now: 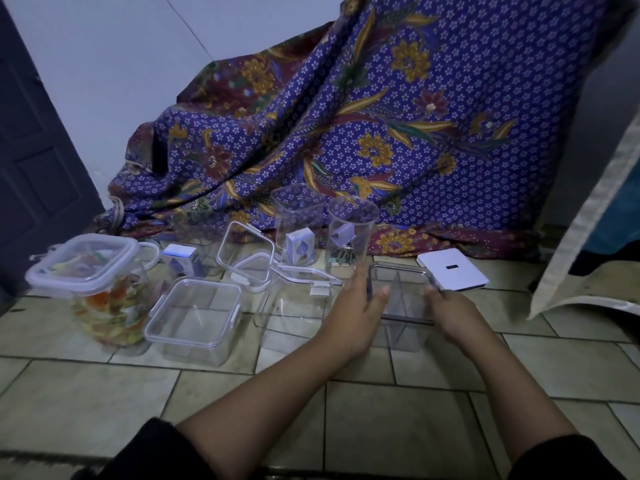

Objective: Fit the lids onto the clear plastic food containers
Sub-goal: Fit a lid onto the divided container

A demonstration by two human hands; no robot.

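Two hands, our left hand and right hand, are gripping a clear container on the tiled floor, fingers curled around its sides. Next we are probably needing a loose lid, lying just left.

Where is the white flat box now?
In the head view, the white box lies on the floor tiles at right, beside the patterned cloth, just past the right hand.
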